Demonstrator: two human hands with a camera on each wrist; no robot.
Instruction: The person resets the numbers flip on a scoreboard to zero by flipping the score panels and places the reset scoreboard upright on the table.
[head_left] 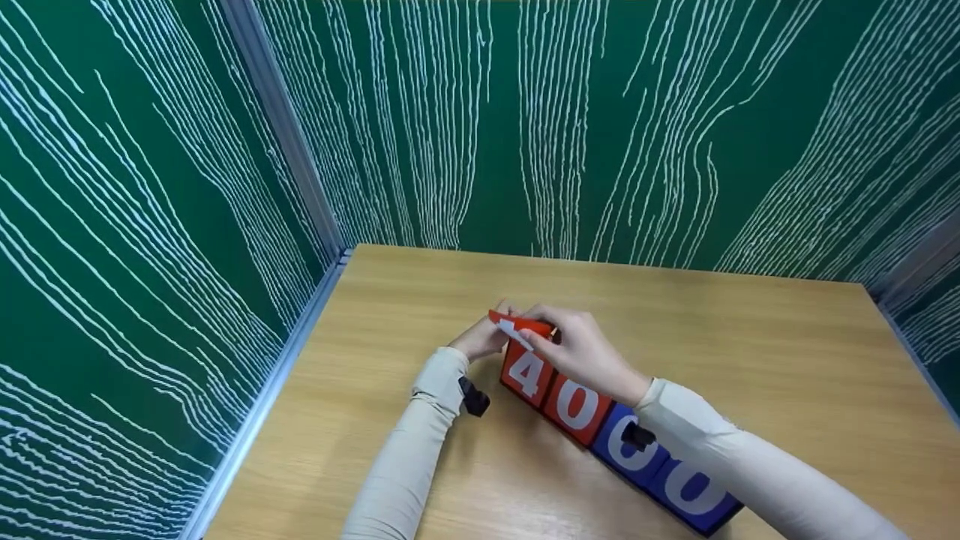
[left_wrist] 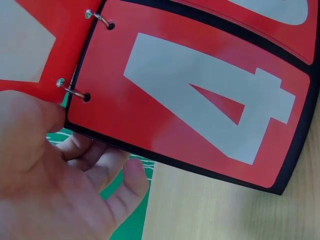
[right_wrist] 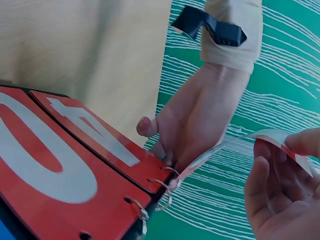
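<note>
A flip scoreboard [head_left: 576, 409] stands slantwise on the table, showing a red 4, a red 0 and two blue 0 cards. My left hand [head_left: 481, 339] grips its far left end. In the left wrist view, the thumb of that hand [left_wrist: 55, 165] lies by the metal rings [left_wrist: 75, 92], with fingers behind the black edge. A red number card [head_left: 517, 324] is lifted over the rings above the 4 card [left_wrist: 200, 100]. My right hand [head_left: 585, 352] pinches this card's free edge; the right wrist view shows the card [right_wrist: 272, 134] bent between thumb and fingers.
The wooden table [head_left: 405, 300] extends around the scoreboard. Green walls [head_left: 499, 150] with white wavy lines rise behind and at the sides, with a grey metal post [head_left: 281, 112] in the left corner. Black wrist devices [head_left: 474, 397] sit on both sleeves.
</note>
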